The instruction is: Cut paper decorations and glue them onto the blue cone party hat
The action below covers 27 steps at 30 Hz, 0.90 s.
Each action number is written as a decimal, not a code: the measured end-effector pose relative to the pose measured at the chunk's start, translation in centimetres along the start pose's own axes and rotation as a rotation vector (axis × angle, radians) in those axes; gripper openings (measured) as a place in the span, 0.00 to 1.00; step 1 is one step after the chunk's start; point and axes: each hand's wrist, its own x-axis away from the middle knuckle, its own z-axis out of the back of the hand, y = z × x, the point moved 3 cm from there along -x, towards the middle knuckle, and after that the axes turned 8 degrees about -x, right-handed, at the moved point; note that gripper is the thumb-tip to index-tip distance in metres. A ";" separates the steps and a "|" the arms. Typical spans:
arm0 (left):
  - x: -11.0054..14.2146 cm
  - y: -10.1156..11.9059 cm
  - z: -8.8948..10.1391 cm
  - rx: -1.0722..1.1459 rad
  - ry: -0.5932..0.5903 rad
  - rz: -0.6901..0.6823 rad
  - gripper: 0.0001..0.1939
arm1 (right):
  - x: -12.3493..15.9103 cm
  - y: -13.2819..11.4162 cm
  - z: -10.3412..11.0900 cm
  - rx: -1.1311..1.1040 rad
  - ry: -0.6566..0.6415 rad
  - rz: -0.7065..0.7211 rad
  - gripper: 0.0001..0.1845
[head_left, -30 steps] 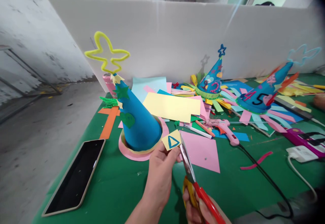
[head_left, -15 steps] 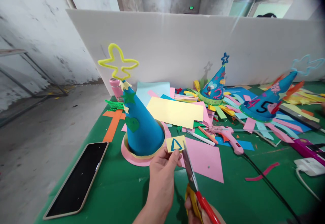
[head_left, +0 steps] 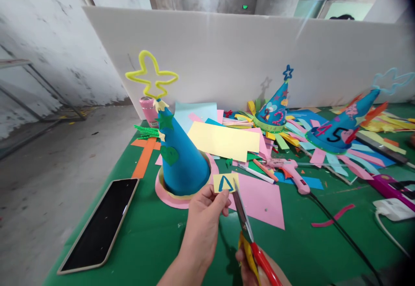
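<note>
My left hand (head_left: 205,219) pinches a small yellow paper piece (head_left: 235,181) that bears a blue triangle outline (head_left: 226,184). In my right hand (head_left: 248,266) is a pair of scissors (head_left: 246,223) with one red and one yellow handle. The blade tips meet the right edge of the yellow piece; how far apart the blades are is hard to see. Just beyond my left hand a blue paper cone hat (head_left: 184,160) stands with a pink brim (head_left: 170,200), green and cream cut-outs and a yellow pipe-cleaner shape (head_left: 151,77) on top.
A phone (head_left: 100,225) lies at the left table edge. Paper sheets (head_left: 223,139), a pink sheet (head_left: 269,204), markers (head_left: 256,173) and a pink glue gun (head_left: 290,169) with its cord lie ahead and right. Two decorated hats (head_left: 274,108) (head_left: 340,128) stand farther back before a white board (head_left: 227,56).
My left hand and the yellow piece have shifted very slightly. The scissors stay at the paper's right edge, and the camera view has moved a little.
</note>
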 end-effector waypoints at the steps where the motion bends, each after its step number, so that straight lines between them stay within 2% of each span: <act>1: 0.1 0.0 0.0 -0.005 -0.002 0.002 0.07 | -0.1 0.0 0.1 -0.007 -0.004 -0.011 0.19; 14: 0.0 0.1 -0.3 0.007 -0.013 -0.007 0.07 | -0.5 -0.1 -0.6 -0.096 -0.042 -0.085 0.18; 23: 0.1 0.2 -0.1 0.003 0.005 0.017 0.06 | -0.5 -0.2 -0.9 -0.128 -0.001 -0.112 0.21; 27: 0.1 0.4 0.0 -0.005 0.003 0.011 0.06 | -0.7 0.1 -0.5 -0.119 -0.042 -0.129 0.20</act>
